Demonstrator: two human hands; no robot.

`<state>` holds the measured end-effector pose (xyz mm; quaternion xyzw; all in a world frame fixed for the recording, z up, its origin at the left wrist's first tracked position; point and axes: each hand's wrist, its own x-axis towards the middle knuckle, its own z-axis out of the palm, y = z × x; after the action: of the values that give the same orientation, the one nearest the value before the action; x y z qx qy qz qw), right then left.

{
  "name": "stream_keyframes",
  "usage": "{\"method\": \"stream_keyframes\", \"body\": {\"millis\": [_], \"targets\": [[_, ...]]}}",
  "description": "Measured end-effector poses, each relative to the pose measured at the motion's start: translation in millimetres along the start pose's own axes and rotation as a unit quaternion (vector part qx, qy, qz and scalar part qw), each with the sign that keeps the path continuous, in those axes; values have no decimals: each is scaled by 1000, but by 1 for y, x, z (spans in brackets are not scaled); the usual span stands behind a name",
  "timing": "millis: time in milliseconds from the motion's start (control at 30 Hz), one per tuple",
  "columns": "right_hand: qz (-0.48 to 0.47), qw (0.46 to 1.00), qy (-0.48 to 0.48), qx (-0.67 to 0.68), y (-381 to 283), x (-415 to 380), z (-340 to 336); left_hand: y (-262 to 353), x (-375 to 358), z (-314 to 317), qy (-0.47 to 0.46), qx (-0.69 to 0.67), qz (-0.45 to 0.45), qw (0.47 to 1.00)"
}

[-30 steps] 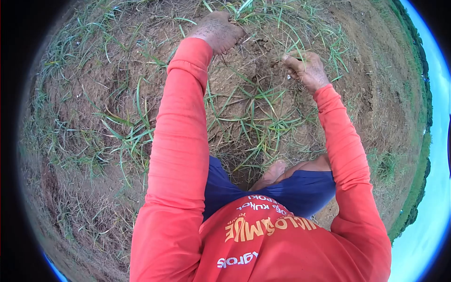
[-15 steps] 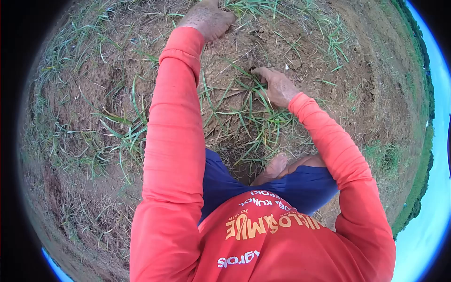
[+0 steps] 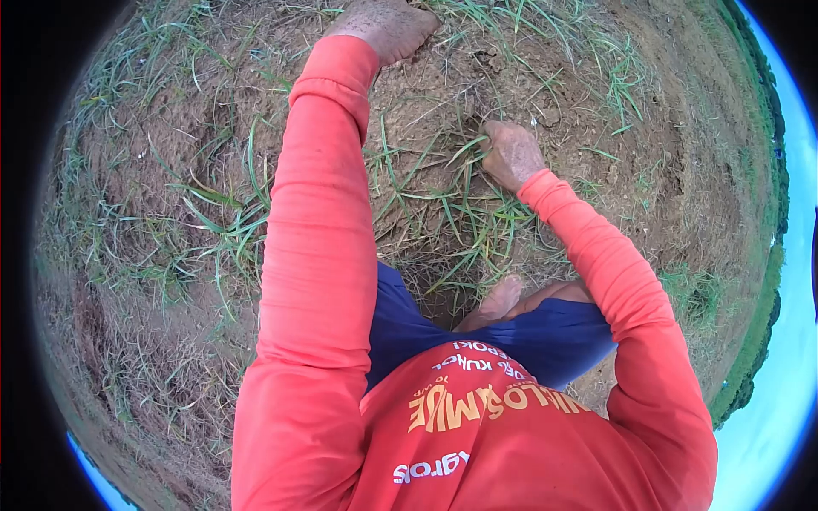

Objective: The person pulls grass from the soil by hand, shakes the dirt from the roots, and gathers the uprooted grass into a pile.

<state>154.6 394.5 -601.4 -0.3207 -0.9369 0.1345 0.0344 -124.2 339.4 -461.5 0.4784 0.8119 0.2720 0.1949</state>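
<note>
My right hand (image 3: 513, 157) is closed low over the ground, its curled fingers on blades of a grass tuft (image 3: 467, 155). More of the long green blades spread from there toward my bare foot (image 3: 501, 298). Farther out at the top edge of the head view, my left hand (image 3: 390, 29) is closed with its dirt-smeared back toward me. Its fingertips are hidden, so what it grips, if anything, does not show. Green blades (image 3: 477, 12) grow just right of that hand.
Brown soil (image 3: 426, 89) with dry stalks surrounds both hands. Another grass clump (image 3: 234, 228) stands left, beside my left sleeve. More grass (image 3: 622, 81) grows at the upper right. A tree line (image 3: 771, 111) and sky lie at the far right.
My right hand's fingers, stretched toward the grass before, have curled in and closed on it. My left hand has shifted slightly up and to the right, still closed.
</note>
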Motion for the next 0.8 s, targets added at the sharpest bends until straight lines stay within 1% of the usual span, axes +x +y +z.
{"method": "stream_keyframes", "body": {"millis": [33,100,133,200,267,467,500,600,667,700,800], "targets": [[11,1000,1,25,2,-3,-3,0,-1,-3,-3,5,8,1000],[44,998,-3,32,2,-7,-9,1,-4,-9,-10,16,27,999],[62,997,-5,36,1,-10,-12,0,-4,-6,3,17,21,1000],[46,998,9,35,4,-15,-16,1,-4,-3,26,19,12,999],[15,998,30,44,13,-18,-14,1,-8,-4,12,-9,21,1000],[-23,997,58,48,0,-26,-31,-3,-2,-5,-6,-61,40,997],[-10,997,58,55,-1,-27,-35,-4,-4,-7,-12,-69,47,996],[23,995,61,73,-7,-24,-55,-15,5,0,-5,-33,57,998],[46,994,73,74,-12,-20,-79,-14,6,0,-18,16,53,998],[41,991,92,88,-16,-16,-93,-12,7,-2,-22,42,53,998],[140,958,155,199,-20,-4,-124,-2,0,-11,-27,-2,31,999]]}}
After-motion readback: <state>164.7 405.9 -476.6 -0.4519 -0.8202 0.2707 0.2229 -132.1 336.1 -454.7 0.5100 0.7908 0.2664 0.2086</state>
